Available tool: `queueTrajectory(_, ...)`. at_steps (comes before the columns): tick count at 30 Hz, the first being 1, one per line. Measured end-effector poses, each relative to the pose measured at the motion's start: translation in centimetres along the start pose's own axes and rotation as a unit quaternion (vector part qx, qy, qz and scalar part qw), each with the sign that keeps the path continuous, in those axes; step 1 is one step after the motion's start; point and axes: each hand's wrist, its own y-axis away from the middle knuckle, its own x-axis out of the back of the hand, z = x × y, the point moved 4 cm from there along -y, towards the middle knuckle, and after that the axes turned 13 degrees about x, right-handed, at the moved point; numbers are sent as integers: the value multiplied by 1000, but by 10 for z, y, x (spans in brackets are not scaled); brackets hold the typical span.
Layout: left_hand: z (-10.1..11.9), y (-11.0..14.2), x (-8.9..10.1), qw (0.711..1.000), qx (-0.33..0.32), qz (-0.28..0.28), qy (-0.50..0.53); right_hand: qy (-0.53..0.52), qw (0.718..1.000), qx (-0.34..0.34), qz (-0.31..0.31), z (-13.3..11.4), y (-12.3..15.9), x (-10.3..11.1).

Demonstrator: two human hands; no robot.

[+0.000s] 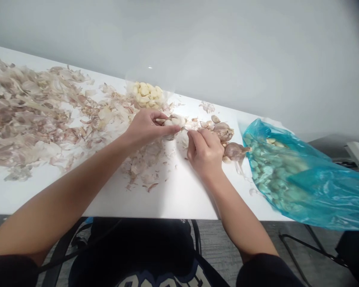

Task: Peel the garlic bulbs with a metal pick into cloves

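Note:
My left hand (146, 126) is closed around a partly peeled garlic bulb (176, 120), with whitish cloves facing up between the thumb and fingers. Close on its right, my right hand (206, 150) is closed in a pinch. A thin, light-coloured tip shows between its fingers and points at the bulb; what it belongs to is hidden. Just beyond the right hand lie two unpeeled garlic bulbs, one purplish (235, 152) and one paler (223, 131), with loose cloves (215, 119) around them. A clear container of peeled cloves (148, 95) stands behind my left hand.
Dry garlic skins (32, 115) are heaped over the left part of the white table (185, 195), with scraps in front of my hands. A blue plastic bag (302, 175) holding many cloves lies at the right, overhanging the front edge. A grey wall (197, 48) rises behind.

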Motion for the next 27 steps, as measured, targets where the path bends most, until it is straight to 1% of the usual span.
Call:
queueTrajectory(2,-4,-2,0,1000,20,7,15,8,1000,-14,-11,1,-1,-1)
queueTrajectory(5,-9,-4,4,998,38,14,38,11,998,-57,-18,13,3,-2)
queueTrajectory(7,-9,-5,8,998,31,13,52,-17,995,-100,-4,24,7,-1)
queueTrajectory(8,-9,-6,10,998,22,13,55,-35,994,-108,2,27,8,-1)
queueTrajectory(9,-9,-7,12,998,12,14,57,-51,993,-109,5,30,8,-1)
queueTrajectory(11,-10,-9,14,998,-3,17,57,-78,993,-89,15,29,7,0)
queueTrajectory(14,-14,-13,15,998,-2,21,58,-122,991,-39,23,23,3,0)
queueTrajectory(16,-16,-14,15,998,2,17,66,-149,988,-31,34,20,2,-1)
queueTrajectory(19,-15,-14,14,995,16,-6,94,-188,978,-70,49,22,3,-1)
queueTrajectory(24,-10,-12,11,985,60,-78,143,-261,953,-146,43,28,4,-3)
queueTrajectory(27,-7,-10,10,978,89,-99,159,-291,938,-182,47,31,6,-4)
